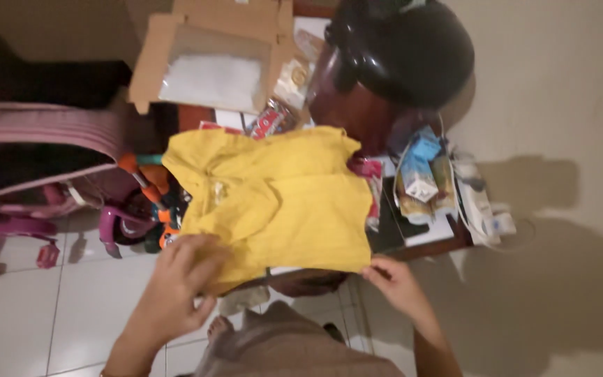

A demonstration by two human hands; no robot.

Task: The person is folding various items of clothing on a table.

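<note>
A small yellow shirt (280,195) lies spread flat over a cluttered low table, collar toward the left. My left hand (179,286) rests on its near left corner, fingers bent and pressing on the cloth. My right hand (396,283) pinches the near right corner of the shirt's hem between thumb and fingers. My knees and one bare foot show below the shirt.
A dark helmet (399,49) with a tinted visor sits at the back of the table. An open cardboard box (207,52) lies beside it. Small cartons and packets (423,178) crowd the right side. A pink child's tricycle (116,223) stands on the tiled floor at left.
</note>
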